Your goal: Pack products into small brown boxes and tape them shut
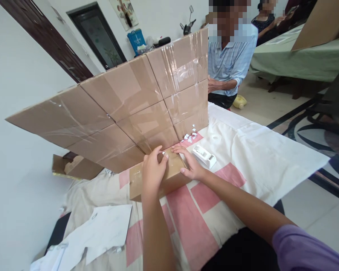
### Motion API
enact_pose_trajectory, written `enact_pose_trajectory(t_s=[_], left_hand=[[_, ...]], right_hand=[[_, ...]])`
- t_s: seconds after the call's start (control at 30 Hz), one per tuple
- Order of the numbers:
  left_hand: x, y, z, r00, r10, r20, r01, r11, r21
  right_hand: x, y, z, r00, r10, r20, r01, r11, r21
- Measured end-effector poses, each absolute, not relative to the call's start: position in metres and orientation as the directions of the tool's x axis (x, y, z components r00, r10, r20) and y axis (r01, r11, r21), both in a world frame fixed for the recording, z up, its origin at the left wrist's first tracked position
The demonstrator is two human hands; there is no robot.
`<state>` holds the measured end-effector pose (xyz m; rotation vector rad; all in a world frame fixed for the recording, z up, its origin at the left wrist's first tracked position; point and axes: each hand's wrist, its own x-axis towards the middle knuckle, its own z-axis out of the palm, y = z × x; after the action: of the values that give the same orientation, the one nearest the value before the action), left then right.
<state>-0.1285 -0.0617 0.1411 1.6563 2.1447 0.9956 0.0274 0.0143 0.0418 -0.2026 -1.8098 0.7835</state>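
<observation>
Before cartons (127,98): one box (173,169); left hand (154,163) atop, thumb and fingers parted; right hand (192,165) spread at right end; white device (203,156) just beyond; cloth (260,150) running well rightward to its edge.

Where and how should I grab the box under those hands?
Probably its two short ends, from left and right: the cardboard box is long and lies flat, and the cardboard wall close behind it makes the far side look hard to reach.
</observation>
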Motion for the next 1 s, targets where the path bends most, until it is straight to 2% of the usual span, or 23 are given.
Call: enact_pose_trajectory(t_s=[0.17, 0.3, 0.37, 0.5, 0.63, 0.77, 0.87, 0.93, 1.0], left_hand=[[-0.126, -0.056, 0.143, -0.329, 0.915, 0.235, 0.806, 0.142, 0.575], [-0.142, -0.066, 0.150, -0.111, 0.990, 0.088, 0.828, 0.043, 0.559], [-0.150, -0.070, 0.152, -0.055, 0.998, 0.020, 0.828, 0.035, 0.559], [-0.153, -0.069, 0.150, -0.084, 0.996, 0.017, 0.831, 0.061, 0.553], [-0.147, -0.067, 0.148, -0.127, 0.991, 0.035, 0.820, 0.085, 0.566], [-0.145, -0.068, 0.149, -0.151, 0.988, 0.037, 0.793, 0.099, 0.601], [-0.146, -0.068, 0.149, -0.153, 0.987, 0.045, 0.795, 0.096, 0.599], [-0.147, -0.067, 0.148, -0.147, 0.988, 0.040, 0.807, 0.097, 0.583], [-0.149, -0.065, 0.147, -0.137, 0.990, 0.036, 0.814, 0.092, 0.574]], right_hand=[[0.024, 0.016, 0.038, -0.380, 0.487, 0.786, -0.251, 0.764, -0.595], [0.022, 0.015, 0.038, -0.361, 0.476, 0.802, -0.250, 0.779, -0.575], [0.023, 0.015, 0.039, -0.357, 0.461, 0.812, -0.263, 0.785, -0.561], [0.025, 0.016, 0.039, -0.360, 0.462, 0.810, -0.279, 0.775, -0.566], [0.025, 0.017, 0.034, -0.353, 0.554, 0.754, -0.317, 0.688, -0.653], [0.030, 0.025, 0.038, -0.207, 0.769, 0.605, -0.325, 0.529, -0.784], [0.049, 0.056, 0.052, -0.031, 0.922, 0.387, -0.105, 0.382, -0.918], [0.068, 0.087, 0.063, 0.059, 0.967, 0.246, 0.041, 0.244, -0.969], [0.086, 0.120, 0.070, 0.079, 0.986, 0.143, 0.128, 0.133, -0.983]])
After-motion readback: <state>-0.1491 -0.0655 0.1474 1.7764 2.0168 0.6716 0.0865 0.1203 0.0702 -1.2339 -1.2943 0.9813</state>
